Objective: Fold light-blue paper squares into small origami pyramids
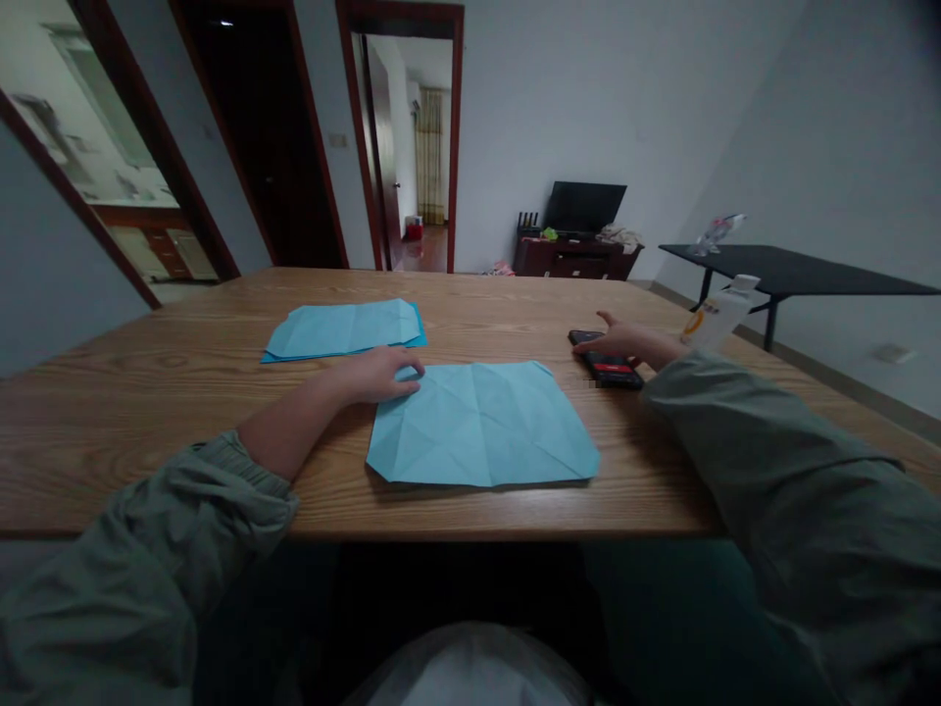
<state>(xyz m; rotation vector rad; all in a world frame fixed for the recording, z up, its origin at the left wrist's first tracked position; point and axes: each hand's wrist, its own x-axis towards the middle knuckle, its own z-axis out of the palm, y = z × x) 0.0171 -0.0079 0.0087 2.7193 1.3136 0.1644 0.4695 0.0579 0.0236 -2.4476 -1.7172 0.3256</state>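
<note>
A light blue sheet of paper (pixel 477 427) with crossing fold creases and cut-off corners lies before me on the wooden table. My left hand (pixel 378 375) rests on its upper left corner, thumb and forefinger apart. To the right of the sheet is a dark phone (pixel 612 373) with a red patch on its screen. Over the phone reaches my right hand (pixel 621 341), fingers spread and touching it; some fingertips are hidden. Farther back on the left, more blue paper (pixel 342 330) lies in a stack, a deeper blue edge showing underneath.
Beyond my right wrist stands a whitish bottle (pixel 724 312) with a white cap. The wooden table (pixel 183 422) ends close to my body. A black table (pixel 801 270) is at the right, and a television (pixel 586 207) sits on a low cabinet by the far wall.
</note>
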